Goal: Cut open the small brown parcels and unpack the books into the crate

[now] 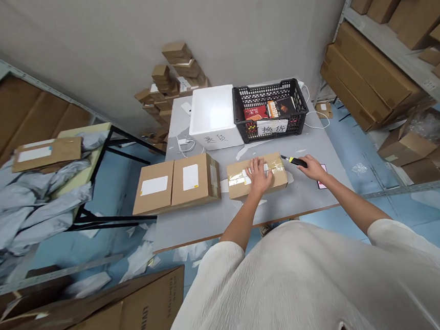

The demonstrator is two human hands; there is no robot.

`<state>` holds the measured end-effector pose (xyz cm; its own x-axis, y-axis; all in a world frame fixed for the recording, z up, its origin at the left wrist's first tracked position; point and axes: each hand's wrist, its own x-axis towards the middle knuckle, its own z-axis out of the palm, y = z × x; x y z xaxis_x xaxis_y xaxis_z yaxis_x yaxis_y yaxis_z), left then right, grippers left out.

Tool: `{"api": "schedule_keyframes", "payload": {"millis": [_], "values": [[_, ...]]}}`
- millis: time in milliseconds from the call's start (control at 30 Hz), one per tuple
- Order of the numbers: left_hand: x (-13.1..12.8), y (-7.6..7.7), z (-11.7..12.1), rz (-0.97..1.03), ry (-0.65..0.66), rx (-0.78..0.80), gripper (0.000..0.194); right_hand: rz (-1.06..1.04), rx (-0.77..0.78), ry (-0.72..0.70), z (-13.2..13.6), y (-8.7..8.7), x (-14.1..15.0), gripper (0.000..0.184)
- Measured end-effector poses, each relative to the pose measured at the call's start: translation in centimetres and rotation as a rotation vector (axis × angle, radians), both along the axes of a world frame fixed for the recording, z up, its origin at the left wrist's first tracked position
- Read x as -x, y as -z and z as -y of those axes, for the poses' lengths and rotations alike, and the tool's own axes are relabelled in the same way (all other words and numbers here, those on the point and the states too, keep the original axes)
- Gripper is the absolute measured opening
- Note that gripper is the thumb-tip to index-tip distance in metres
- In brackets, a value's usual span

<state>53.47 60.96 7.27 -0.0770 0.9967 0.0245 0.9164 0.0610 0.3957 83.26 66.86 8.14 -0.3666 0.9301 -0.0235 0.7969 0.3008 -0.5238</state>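
Grey wall (254, 23) and blue floor (191, 275) enclosed a grey tabletop (198, 226), at whose near edge the wearer stood. The left hand (258, 176) lay palm down on a taped carton (277, 170), its fingers spread and gripping nothing, an attitude that presumably steadied the carton by pressure from above. The right hand (313, 168) had its fingers closed around the black handle of a knife (295, 161), whose tip pointed at the carton's right end; whether it touched the tape could not be told. The carton lay lengthwise before the body, apparently so that both hands could reach it. Beside the right wrist, and partly hidden by it, was a phone (323, 177). Two larger cartons, one (153, 176) at the far left and the other (186, 193) next to it, adjoined each other left of the taped one, seemingly to leave the middle free for handling. Farther back, a white foam box (223, 138) stood beside a black crate (250, 132) containing books (256, 113); their handwritten markings faced the wearer, probably for easy reading.
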Motion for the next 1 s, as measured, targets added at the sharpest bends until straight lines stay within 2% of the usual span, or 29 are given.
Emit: {"api": "schedule_keyframes", "payload": {"millis": [133,300,400,500,600,767,867,1000], "values": [[1.8,-0.1,2.9,0.026,-0.044,0.014,0.067,-0.075,0.030,-0.072,-1.6,-0.2,3.7,0.051],[3.8,-0.1,7.3,0.024,-0.074,0.049,0.063,-0.073,0.003,-0.235,-4.4,-0.9,10.0,0.053],[4.4,-0.3,8.7,0.014,-0.075,0.050,0.057,0.021,0.006,-0.285,-5.7,-0.9,13.4,0.052],[4.8,-0.5,9.2,-0.009,-0.103,0.057,0.047,0.091,0.045,-0.318,-6.6,-0.6,15.3,0.044],[5.3,-0.3,8.9,-0.024,-0.128,0.079,0.044,0.116,0.065,-0.298,-7.0,-0.2,15.4,0.041],[6.1,1.0,7.8,0.084,-0.125,0.082,0.049,0.142,0.048,-0.206,-6.5,-0.2,12.7,0.047],[6.2,1.5,6.7,0.141,-0.102,0.036,0.053,0.159,0.064,-0.171,-5.0,-0.6,11.0,0.050],[6.1,1.4,4.7,0.160,-0.064,0.019,0.053,0.135,0.122,-0.148,-1.6,-1.1,9.7,0.048]]}}
